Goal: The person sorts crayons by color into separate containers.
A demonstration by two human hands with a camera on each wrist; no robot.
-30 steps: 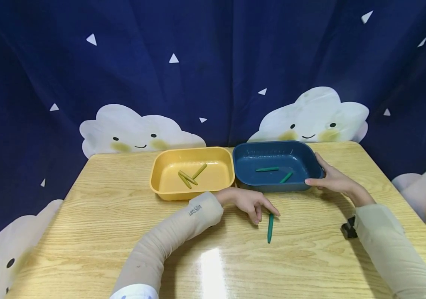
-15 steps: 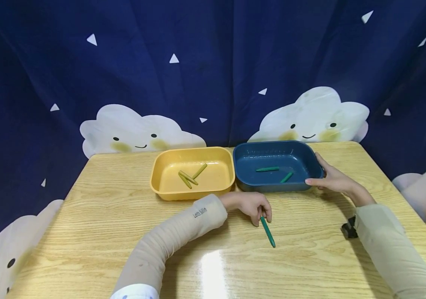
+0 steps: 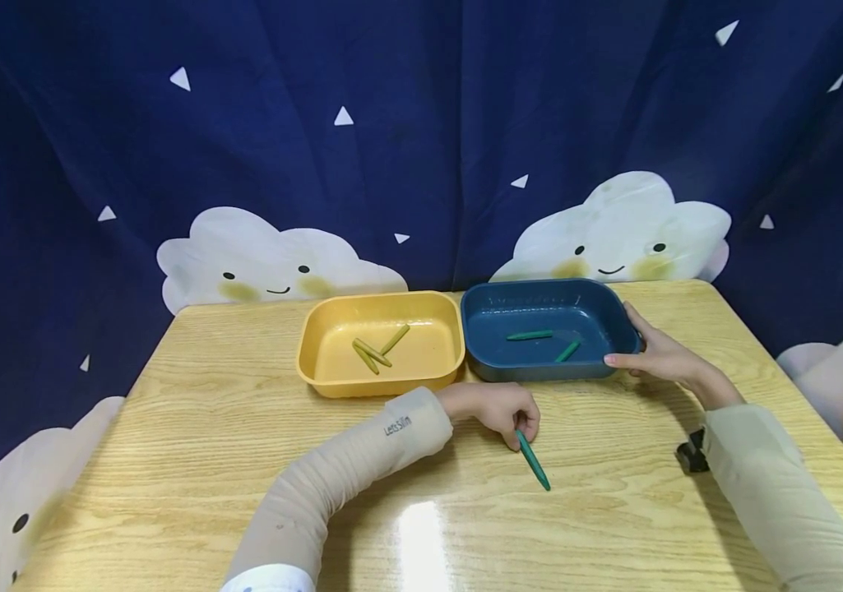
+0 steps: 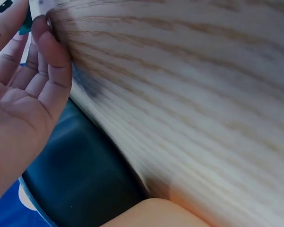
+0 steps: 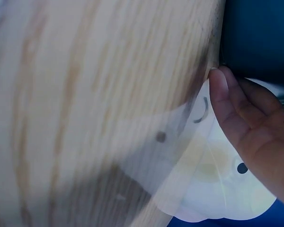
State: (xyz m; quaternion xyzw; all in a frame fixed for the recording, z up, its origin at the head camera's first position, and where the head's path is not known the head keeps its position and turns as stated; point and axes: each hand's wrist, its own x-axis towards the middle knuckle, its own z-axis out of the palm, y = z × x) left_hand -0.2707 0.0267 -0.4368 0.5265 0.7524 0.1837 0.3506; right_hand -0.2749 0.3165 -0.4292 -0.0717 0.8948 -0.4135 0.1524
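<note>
In the head view my left hand (image 3: pixel 502 411) pinches one end of a green crayon (image 3: pixel 534 464), whose tapered free end slants down toward the front right over the table. The left wrist view shows only a bit of green (image 4: pixel 25 27) between the fingertips. My right hand (image 3: pixel 661 359) grips the right end of a blue bin (image 3: pixel 547 372), thumb at the front corner and fingers along the side. Two green crayons (image 3: pixel 530 335) lie inside that bin. Left of it stands a yellow bin (image 3: pixel 384 386) holding several olive-yellow crayons (image 3: pixel 372 352).
Both bins stand side by side at the back of the wooden table (image 3: pixel 206 427). Behind it hangs a dark blue curtain (image 3: pixel 421 148) with clouds. A small black object (image 3: pixel 692 452) shows beside the right sleeve.
My left hand has gone from reaching with a fingertip on the green crayon to pinching its end. The crayon has swung so its free end points rightward. The right hand has stayed put.
</note>
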